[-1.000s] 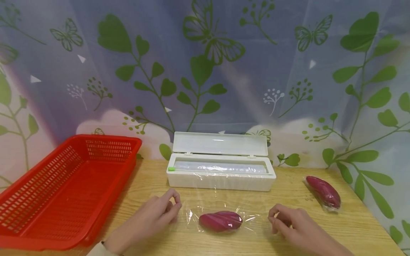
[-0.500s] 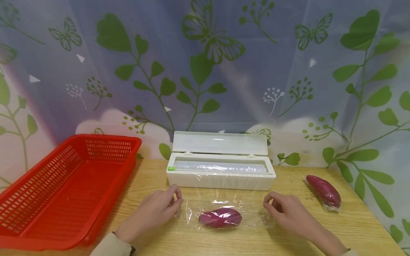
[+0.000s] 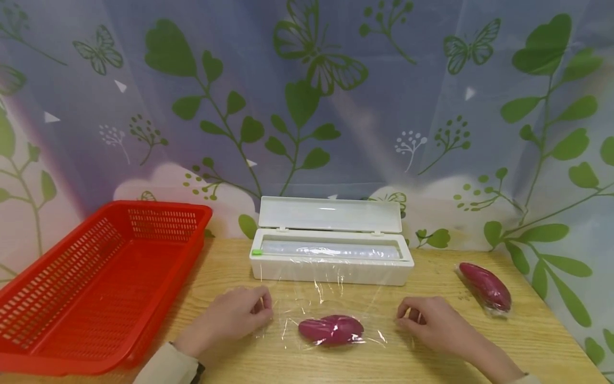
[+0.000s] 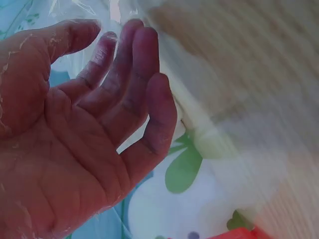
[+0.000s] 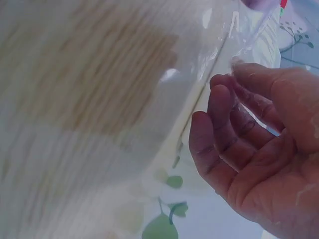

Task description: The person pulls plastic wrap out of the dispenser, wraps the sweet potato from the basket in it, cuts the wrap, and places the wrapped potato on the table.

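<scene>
In the head view, a tapered purple-red vegetable (image 3: 332, 330) lies on the table with clear cling film (image 3: 288, 309) stretched over it. The film runs back to a white dispenser box (image 3: 331, 271) that has its lid up and a film roll (image 3: 331, 250) inside. My left hand (image 3: 235, 313) pinches the film's left edge between thumb and fingers. Opposite, my right hand (image 3: 434, 324) pinches the right edge, the vegetable between them. Both wrist views show film at the fingertips, the left hand (image 4: 94, 119) and right hand (image 5: 249, 134) with bent fingers.
A second purple-red vegetable (image 3: 485, 287), wrapped in film, lies at the right of the wooden table (image 3: 216, 272). The red plastic basket (image 3: 129, 277) stands on the left. Behind everything hangs a leaf-and-butterfly patterned curtain (image 3: 374, 133). A green slider (image 3: 257, 252) sits at the box's left end.
My right hand has shifted a little forward and inward from a second ago. The film's folds and glints around the vegetable have changed; the box and basket stay in place.
</scene>
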`<state>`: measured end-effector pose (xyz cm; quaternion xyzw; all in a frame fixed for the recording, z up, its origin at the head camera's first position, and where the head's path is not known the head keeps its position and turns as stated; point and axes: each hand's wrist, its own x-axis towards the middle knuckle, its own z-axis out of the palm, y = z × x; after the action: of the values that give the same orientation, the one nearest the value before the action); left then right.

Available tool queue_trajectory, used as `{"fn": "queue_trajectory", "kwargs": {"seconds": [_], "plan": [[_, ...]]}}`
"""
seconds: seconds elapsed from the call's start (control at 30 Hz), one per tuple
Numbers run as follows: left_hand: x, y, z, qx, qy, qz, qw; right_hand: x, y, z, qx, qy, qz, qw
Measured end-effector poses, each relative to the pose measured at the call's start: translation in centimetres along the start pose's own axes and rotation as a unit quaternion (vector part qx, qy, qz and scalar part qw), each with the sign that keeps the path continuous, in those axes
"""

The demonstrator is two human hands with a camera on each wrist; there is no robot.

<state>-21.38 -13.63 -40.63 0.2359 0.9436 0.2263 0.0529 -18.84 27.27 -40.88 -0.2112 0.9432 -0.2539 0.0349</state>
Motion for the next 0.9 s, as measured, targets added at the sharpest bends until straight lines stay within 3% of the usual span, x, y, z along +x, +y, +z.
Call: {"fn": "queue_trajectory", "kwargs": {"seconds": [0.27, 0.4, 0.47, 0.53, 0.6, 0.67, 0.77, 0.83, 0.9], "plan": [[0.0, 0.8, -1.6, 0.0, 0.052, 0.024, 0.9984, -1.3, -0.3, -1.7, -0.064, 0.064, -0.024, 0.996], [-0.3, 1.7, -1.6, 0.028, 0.108, 0.047, 0.9927, -1.5, -0.3, -1.7, -0.076, 0.109, -0.067, 0.989], [-0.5, 2.2, -1.6, 0.04, 0.147, 0.058, 0.9866, -1.5, -0.6, -1.2, -0.074, 0.143, -0.117, 0.98], [-0.7, 2.8, -1.7, 0.045, 0.183, 0.074, 0.9793, -1.5, -1.1, -0.3, -0.071, 0.172, -0.188, 0.964], [-0.9, 3.6, -1.6, 0.028, 0.192, 0.104, 0.9755, -1.5, -2.1, 0.7, -0.068, 0.181, -0.259, 0.946], [-1.1, 4.5, -1.3, 0.001, 0.175, 0.153, 0.9727, -1.5, -3.2, 1.7, -0.074, 0.165, -0.308, 0.934], [-1.5, 5.7, -0.5, -0.034, 0.102, 0.221, 0.9694, -1.4, -4.8, 2.8, -0.089, 0.13, -0.333, 0.93], [-1.7, 6.3, 0.2, -0.033, 0.056, 0.243, 0.9679, -1.2, -5.6, 3.2, -0.112, 0.105, -0.323, 0.934], [-1.9, 6.7, 0.7, -0.012, 0.023, 0.247, 0.9686, -0.9, -6.3, 3.4, -0.129, 0.077, -0.291, 0.945]]}}
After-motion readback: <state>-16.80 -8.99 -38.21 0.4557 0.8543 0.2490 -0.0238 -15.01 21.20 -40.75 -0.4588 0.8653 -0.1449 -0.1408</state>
